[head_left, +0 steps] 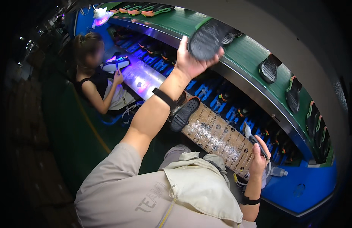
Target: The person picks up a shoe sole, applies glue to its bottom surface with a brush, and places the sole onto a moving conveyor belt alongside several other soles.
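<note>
My left hand (191,60) is raised over the green conveyor belt (251,57) and grips a dark shoe sole (206,38), tread side showing. My right hand (258,157) is low at the right and holds a small brush (251,136) with a pale tip, next to a worn cardboard sheet (217,138) on the bench. Another dark sole (184,114) lies at the left end of that cardboard, under my left forearm. A black band sits on each wrist.
Several dark soles with orange and green trim (293,93) ride the belt. Blue racks (221,102) sit below it. A seated person (98,81) at the left works on a shoe under purple light. A small plastic bottle (278,172) lies by my right hand.
</note>
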Tool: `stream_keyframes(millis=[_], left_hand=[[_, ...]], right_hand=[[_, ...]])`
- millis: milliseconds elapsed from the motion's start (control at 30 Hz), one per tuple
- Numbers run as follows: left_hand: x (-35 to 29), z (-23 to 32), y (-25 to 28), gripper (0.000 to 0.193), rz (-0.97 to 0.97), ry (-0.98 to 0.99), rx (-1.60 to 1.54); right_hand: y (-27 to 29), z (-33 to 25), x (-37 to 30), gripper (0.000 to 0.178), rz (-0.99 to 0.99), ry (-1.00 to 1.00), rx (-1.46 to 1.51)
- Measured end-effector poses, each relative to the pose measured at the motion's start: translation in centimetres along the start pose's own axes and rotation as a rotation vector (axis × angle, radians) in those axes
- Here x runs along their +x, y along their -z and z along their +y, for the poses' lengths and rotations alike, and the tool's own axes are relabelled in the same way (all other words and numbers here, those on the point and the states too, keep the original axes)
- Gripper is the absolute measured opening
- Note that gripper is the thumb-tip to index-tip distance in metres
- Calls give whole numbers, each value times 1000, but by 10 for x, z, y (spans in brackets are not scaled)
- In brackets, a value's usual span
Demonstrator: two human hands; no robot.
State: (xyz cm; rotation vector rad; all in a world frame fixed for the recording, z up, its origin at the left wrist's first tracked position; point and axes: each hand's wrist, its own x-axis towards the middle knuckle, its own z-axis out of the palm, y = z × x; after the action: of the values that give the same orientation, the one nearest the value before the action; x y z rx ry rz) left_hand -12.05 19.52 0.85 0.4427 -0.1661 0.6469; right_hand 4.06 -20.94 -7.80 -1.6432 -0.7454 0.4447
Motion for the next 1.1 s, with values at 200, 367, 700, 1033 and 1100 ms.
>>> stream_keyframes(millis=[200,367,700,1033,1100], left_hand=[[-14,-4,68,54,615,-399,680],[11,39,85,35,584,-900,1709],[133,119,116,93,387,38,2571],[159,207,149,70,117,-227,2309],[168,255,163,65,273,-324,2485]], right_hand=[[0,29,-14,35,12,9,-34],[4,33,-29,35,46,-81,-7],[-11,59,-44,32,218,-205,9],[-63,61,-36,36,322,-311,48],[-70,50,-33,38,332,-349,47]])
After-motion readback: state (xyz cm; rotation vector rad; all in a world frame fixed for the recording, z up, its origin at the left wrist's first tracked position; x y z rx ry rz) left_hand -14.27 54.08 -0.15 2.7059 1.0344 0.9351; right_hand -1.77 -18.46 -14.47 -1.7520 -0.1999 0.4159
